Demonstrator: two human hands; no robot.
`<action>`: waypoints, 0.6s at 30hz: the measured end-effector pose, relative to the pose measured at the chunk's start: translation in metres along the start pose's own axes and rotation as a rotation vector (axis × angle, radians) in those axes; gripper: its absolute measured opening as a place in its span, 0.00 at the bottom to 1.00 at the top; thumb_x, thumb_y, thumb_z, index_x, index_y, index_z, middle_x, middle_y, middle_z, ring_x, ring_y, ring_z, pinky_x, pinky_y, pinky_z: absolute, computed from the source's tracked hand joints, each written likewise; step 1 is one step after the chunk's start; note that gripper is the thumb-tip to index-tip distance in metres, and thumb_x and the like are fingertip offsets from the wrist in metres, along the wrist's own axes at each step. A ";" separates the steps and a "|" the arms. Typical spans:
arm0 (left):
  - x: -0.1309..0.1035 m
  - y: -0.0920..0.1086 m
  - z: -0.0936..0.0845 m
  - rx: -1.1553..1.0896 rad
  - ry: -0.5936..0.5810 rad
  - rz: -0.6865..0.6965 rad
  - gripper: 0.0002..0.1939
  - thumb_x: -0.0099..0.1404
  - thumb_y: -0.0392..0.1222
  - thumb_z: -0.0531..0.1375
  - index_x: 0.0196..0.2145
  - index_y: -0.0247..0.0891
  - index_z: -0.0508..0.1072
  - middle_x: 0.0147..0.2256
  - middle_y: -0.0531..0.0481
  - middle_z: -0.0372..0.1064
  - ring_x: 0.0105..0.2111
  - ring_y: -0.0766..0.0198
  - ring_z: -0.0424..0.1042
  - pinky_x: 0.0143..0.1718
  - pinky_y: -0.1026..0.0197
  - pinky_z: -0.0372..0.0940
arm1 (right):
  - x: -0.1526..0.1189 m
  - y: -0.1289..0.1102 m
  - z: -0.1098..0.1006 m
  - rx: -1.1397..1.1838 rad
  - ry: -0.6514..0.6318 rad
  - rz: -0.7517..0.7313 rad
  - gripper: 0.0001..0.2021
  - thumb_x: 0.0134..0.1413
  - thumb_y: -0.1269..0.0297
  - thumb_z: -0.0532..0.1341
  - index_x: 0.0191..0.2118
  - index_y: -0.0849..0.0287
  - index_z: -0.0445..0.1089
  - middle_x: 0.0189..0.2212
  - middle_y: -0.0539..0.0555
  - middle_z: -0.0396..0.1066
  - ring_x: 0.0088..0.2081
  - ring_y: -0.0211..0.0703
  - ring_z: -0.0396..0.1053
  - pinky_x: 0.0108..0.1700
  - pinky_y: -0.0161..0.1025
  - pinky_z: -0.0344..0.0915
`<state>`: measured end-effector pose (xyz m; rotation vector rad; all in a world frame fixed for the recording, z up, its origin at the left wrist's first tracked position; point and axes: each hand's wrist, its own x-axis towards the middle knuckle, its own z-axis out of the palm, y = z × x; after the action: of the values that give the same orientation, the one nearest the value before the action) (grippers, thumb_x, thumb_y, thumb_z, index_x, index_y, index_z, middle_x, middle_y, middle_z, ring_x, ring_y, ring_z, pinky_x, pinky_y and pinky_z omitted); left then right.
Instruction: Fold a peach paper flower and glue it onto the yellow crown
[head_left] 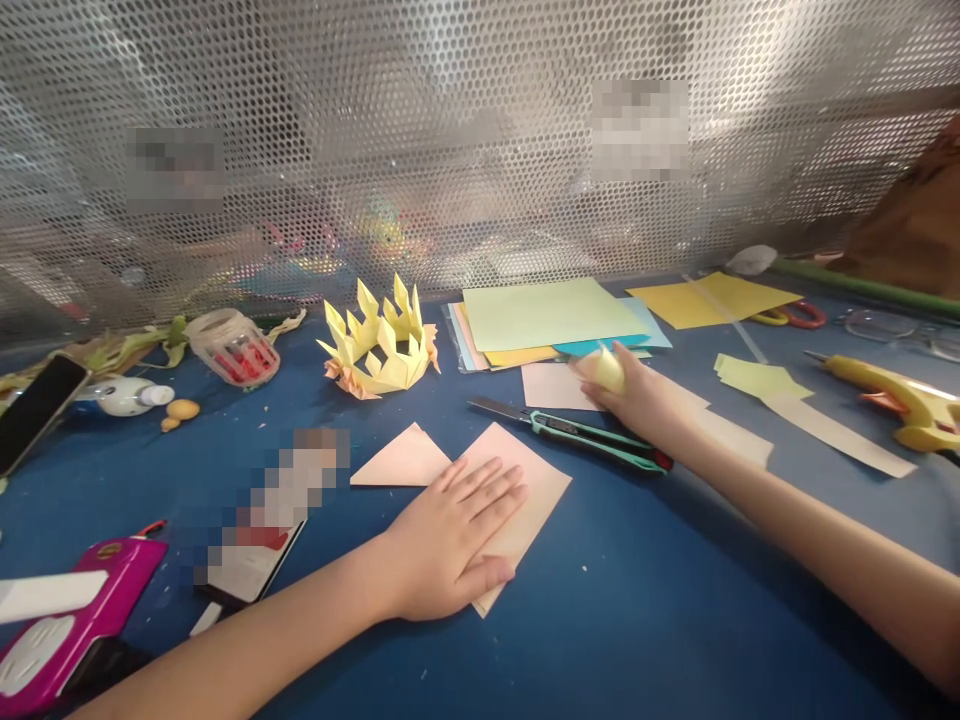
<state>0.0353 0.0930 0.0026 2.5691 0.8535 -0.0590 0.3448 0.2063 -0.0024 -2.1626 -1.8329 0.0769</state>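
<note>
My left hand (450,540) lies flat, fingers spread, on a pale pink sheet of paper (536,490) that is turned like a diamond. A folded pink triangle (405,462) touches that sheet on its left. Farther right, my right hand (622,392) is closed around a small pale yellow object (606,370), slightly blurred, above pink paper (555,387). Below that hand is a green and black utility knife (592,437) with its blade out. A yellow folded-paper crown (386,350) stands behind the triangle.
Behind are stacked coloured sheets (547,315), yellow paper (712,300) and scissors (802,315). At right lie paper strips (844,432) and a yellow glue gun (900,390). Phones (41,410), a white bottle (124,396), a plastic jar (236,350) and a magenta device (97,600) occupy the left. Perforated metal rises behind.
</note>
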 end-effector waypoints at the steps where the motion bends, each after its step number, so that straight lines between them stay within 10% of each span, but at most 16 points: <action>1: 0.000 0.000 0.000 0.003 0.002 0.001 0.36 0.78 0.59 0.45 0.76 0.39 0.41 0.75 0.47 0.33 0.75 0.50 0.33 0.74 0.40 0.34 | -0.002 -0.003 -0.001 0.008 -0.014 -0.012 0.37 0.65 0.46 0.59 0.72 0.58 0.53 0.51 0.64 0.75 0.48 0.58 0.76 0.46 0.53 0.73; 12: 0.000 0.001 -0.003 -0.077 -0.005 -0.020 0.35 0.78 0.55 0.46 0.75 0.35 0.46 0.75 0.48 0.35 0.75 0.53 0.33 0.74 0.40 0.32 | -0.005 -0.022 -0.004 0.106 -0.023 -0.106 0.15 0.68 0.57 0.62 0.55 0.58 0.71 0.48 0.55 0.75 0.44 0.44 0.75 0.47 0.47 0.75; 18: 0.000 0.003 -0.005 -0.408 0.330 -0.138 0.26 0.77 0.45 0.48 0.69 0.39 0.62 0.68 0.46 0.62 0.68 0.56 0.61 0.71 0.49 0.55 | -0.010 -0.002 -0.041 0.154 0.217 -0.135 0.19 0.64 0.62 0.65 0.58 0.56 0.72 0.45 0.53 0.78 0.45 0.49 0.76 0.47 0.45 0.74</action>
<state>0.0364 0.0932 0.0084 2.1622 1.0372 0.4621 0.3505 0.1888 0.0353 -1.8600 -1.7809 -0.0436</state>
